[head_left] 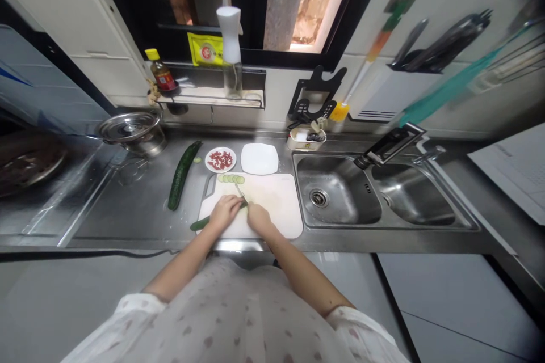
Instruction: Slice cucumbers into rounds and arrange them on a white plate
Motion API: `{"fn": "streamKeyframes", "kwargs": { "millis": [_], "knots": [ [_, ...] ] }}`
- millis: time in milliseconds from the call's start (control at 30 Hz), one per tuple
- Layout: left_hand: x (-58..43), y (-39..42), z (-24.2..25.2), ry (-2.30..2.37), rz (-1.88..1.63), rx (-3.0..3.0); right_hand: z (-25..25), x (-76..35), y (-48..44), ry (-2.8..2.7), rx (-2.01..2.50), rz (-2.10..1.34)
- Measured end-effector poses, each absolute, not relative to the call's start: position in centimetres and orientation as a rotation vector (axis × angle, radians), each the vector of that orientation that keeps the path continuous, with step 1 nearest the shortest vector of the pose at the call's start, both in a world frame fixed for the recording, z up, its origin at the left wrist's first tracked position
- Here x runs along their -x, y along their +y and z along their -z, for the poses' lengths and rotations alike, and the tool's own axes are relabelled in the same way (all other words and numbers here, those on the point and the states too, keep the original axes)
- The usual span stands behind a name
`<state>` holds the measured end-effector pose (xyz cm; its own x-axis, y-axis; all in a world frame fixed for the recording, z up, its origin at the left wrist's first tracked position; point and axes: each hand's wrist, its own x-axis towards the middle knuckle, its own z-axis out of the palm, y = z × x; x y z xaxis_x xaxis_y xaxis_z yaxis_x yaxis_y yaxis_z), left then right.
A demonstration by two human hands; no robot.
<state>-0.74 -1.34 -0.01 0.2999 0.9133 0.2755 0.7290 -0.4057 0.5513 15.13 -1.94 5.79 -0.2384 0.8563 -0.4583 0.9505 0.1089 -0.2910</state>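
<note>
My left hand [225,211] holds down a cucumber [200,224] lying across the white cutting board [279,204]. Its end sticks out past the board's lower left edge. In my right hand [258,218] is a small knife [240,193], its blade against the cucumber beside my left fingers. A row of several pale green slices [231,179] lies along the board's upper left. Behind the board stand a round plate of chopped red pieces [220,160] and a bare white square plate [259,159]. A whole dark cucumber [183,176] lies to the left on the steel counter.
A double sink [340,187] with a faucet [389,144] adjoins the board's right side. A lidded steel pot [138,131] stands at the back left. On the window shelf [208,95] are a sauce bottle, a yellow packet and a spray bottle. A utensil holder [306,139] stands behind the sink.
</note>
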Motion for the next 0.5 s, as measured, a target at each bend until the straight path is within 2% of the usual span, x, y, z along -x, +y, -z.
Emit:
{"fn": "streamKeyframes", "kwargs": {
  "millis": [500],
  "knots": [
    [0.7, -1.3, 0.3, 1.471, -0.842, -2.228, -5.9, -16.8, -4.8, 2.148, -1.822, 0.768]
  ]
}}
